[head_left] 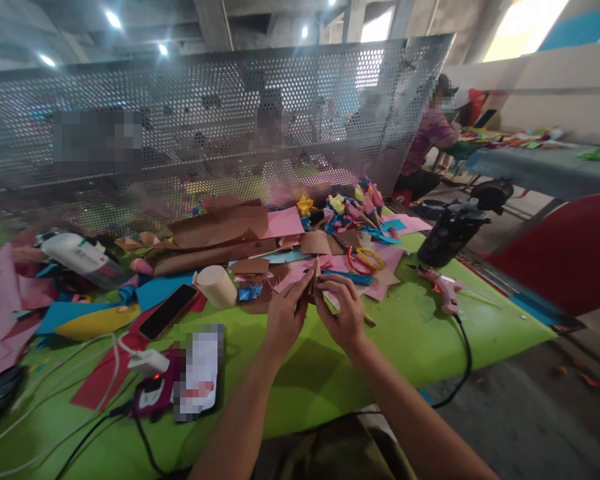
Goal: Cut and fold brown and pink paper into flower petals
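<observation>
Between my two hands, above the green tabletop [405, 347], is a small folded piece of brown paper [316, 272] with a pointed top. My left hand [287, 310] pinches its left side, and my right hand [341, 308] grips the right side with bent fingers. My fingers hide its lower part. Just beyond lie scissors with red and yellow handles [363, 261], blue paper strips and pink sheets. A cream roll [216, 287] stands left of my left hand, close to a crumpled blue piece [250, 292].
A pink glue gun [445, 287] with a black cord and a dark tumbler [450, 233] stand at right. Phones [167, 312], a power strip [155, 393] and cables lie at left. Folded paper flowers [355, 207] and brown sheets [220, 227] lie before a perforated metal screen [205, 120]. A person [430, 137] sits beyond.
</observation>
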Tool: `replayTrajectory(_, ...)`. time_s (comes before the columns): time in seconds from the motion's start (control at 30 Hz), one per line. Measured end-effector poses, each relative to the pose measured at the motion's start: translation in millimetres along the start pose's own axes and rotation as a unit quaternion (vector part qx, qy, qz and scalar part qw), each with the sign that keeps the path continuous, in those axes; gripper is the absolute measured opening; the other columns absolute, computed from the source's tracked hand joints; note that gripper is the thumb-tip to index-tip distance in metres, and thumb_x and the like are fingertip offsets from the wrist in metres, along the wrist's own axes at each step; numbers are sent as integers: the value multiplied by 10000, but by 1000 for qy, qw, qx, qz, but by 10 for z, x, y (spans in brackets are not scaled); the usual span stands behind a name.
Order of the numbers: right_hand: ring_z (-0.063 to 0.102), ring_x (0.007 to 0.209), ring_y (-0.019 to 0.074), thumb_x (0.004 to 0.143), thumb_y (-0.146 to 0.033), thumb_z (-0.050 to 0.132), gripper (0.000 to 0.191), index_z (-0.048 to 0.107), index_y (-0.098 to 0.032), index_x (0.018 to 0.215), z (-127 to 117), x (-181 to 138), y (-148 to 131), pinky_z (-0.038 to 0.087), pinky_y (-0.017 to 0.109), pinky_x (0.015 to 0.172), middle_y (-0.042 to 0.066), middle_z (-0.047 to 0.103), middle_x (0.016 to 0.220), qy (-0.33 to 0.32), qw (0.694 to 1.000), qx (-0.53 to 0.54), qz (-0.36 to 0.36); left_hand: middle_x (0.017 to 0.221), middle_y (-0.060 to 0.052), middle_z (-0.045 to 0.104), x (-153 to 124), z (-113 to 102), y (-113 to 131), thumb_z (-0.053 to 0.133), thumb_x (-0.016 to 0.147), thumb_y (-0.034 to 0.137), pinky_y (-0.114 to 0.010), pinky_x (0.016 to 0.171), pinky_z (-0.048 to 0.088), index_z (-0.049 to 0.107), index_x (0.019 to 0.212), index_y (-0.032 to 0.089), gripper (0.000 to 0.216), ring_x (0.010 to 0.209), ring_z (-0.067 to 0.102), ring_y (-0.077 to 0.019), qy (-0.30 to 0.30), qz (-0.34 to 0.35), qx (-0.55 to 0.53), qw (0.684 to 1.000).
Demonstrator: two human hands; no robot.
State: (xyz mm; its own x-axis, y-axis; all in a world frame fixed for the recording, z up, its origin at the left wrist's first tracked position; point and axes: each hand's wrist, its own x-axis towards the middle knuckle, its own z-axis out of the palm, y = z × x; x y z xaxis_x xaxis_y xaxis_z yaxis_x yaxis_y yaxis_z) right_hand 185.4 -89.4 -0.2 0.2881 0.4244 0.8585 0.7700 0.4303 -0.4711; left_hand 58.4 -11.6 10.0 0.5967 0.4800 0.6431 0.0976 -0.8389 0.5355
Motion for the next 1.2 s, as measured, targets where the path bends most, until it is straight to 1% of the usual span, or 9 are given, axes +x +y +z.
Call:
replayTrajectory(0.2,669,1005,235,860,-99,589,300,597,-258,1115,12,1,4,578,405,851,84,677,1055,5,1000,11,0,1315,-94,669,-9,1,9,467,945,89,-352,972,547,440,1485,270,569,1148,664,-197,-4,2,21,1000)
replayTrajectory(0.43,668,1001,239,879,-132,613,282,564,-250,1130,27,-9,-11,580,421,835,88,679,1044,6,1000,14,4,1252,-90,698,-24,22,-8,513,939,98,-331,939,559,500,1433,256,519,1106,680,-192,26,8,60,998)
replayTrajectory(0.6,669,1005,241,877,-150,630,283,563,-249,1134,38,-18,-11,576,420,843,85,685,1039,-2,1000,23,6,1221,-93,711,-50,32,-44,509,957,125,-318,925,560,523,1420,255,481,1080,691,-189,53,30,105,993)
replayTrajectory(0.77,667,1013,243,876,-142,630,280,576,-248,1129,35,-19,-18,568,418,858,80,690,1033,-1,1000,28,8,1212,-108,716,-70,33,-71,523,964,158,-320,909,562,498,1450,251,495,1058,700,-199,62,59,150,985)
replayTrajectory(0.93,663,1024,247,879,-146,636,285,571,-247,1137,31,-23,-19,566,423,862,85,685,1038,-4,999,40,8,1207,-118,720,-73,24,-79,531,971,187,-316,900,558,500,1452,247,485,1038,707,-202,73,76,177,979)
replayTrajectory(1.2,665,1016,245,893,-138,604,256,570,-248,1121,33,-27,-28,567,430,857,85,681,1031,-10,999,38,14,1177,-111,735,-78,0,-56,525,977,183,-318,893,549,534,1417,230,443,1000,713,-193,86,96,205,970)
